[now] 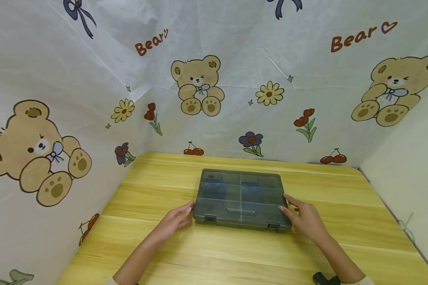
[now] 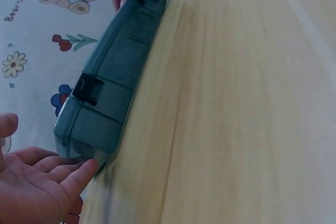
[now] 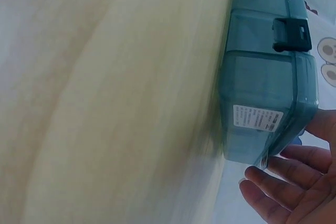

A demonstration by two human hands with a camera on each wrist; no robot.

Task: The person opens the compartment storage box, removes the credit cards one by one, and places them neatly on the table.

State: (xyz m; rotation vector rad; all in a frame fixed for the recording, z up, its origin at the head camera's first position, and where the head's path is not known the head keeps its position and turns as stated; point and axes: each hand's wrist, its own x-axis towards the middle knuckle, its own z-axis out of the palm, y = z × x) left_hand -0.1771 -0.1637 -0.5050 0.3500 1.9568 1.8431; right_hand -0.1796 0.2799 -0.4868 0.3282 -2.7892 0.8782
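Note:
A closed, see-through grey-green compartment box [image 1: 232, 215] lies on the wooden table. Dividers and blue shapes show dimly through its lid, and two latches sit on its front side. My left hand [image 1: 176, 219] touches the box's left end with straight fingers; in the left wrist view that hand [image 2: 47, 184] has its palm turned up and its thumb apart from the box. At the opposite end, my right hand [image 1: 306, 219] has its thumb at the lid's edge. In the right wrist view the fingers of that hand [image 3: 310, 192] reach loosely along the box's end.
The wooden table [image 1: 157, 170] meets a white cloth [image 1: 235, 39] printed with bears and flowers at the back and left. A pale wall [image 1: 413, 170] stands on the right. A black object [image 1: 326, 279] shows by my right wrist. A white label [image 3: 257, 117] is on the box.

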